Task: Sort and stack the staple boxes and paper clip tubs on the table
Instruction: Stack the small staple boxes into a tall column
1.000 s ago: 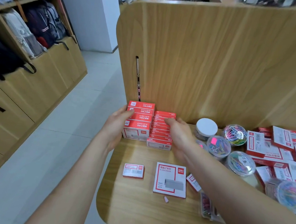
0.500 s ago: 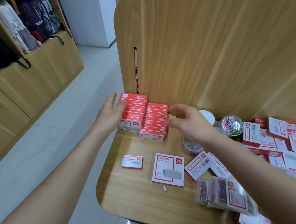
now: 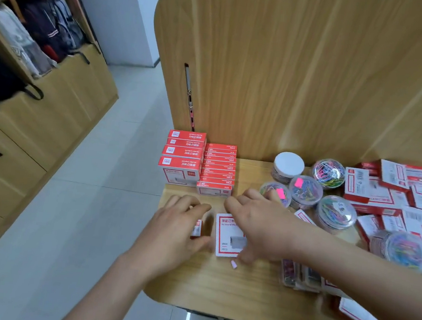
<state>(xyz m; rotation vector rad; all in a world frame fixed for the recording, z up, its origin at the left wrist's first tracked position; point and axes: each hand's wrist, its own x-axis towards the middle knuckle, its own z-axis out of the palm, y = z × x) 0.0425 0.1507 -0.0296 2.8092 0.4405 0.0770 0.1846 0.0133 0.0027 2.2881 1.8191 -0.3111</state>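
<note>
From the head camera, the light wooden bench point(image 3: 218, 287) with its rounded near corner stands against a tall wooden partition panel point(image 3: 303, 73). At the back left of the bench, against the panel, two stacks touch side by side: a taller stack of large red-and-white staple boxes point(image 3: 182, 157) and, to its right, a lower stack of thin red staple boxes point(image 3: 218, 169). The left hand point(image 3: 172, 229) lies palm down over a small red-and-white staple box point(image 3: 196, 228) near the left edge of the bench; the fingers curl over it and hide most of it, so whether the grip has closed on the box cannot be told. The right hand point(image 3: 260, 229) reaches over a flat white staple box with a red border point(image 3: 226, 234) that lies on the bench just right of the small box; its grip is wide, fingers spread, thumb down near the box's lower right corner. A tiny pink scrap point(image 3: 233, 264) lies just in front of that box. To the right, near the panel, a white-lidded round tub point(image 3: 288, 166) and several clear round tubs of coloured paper clips point(image 3: 328, 172) stand clustered, with a loose heap of red-and-white staple boxes point(image 3: 407, 202) beyond them at the right edge.
</note>
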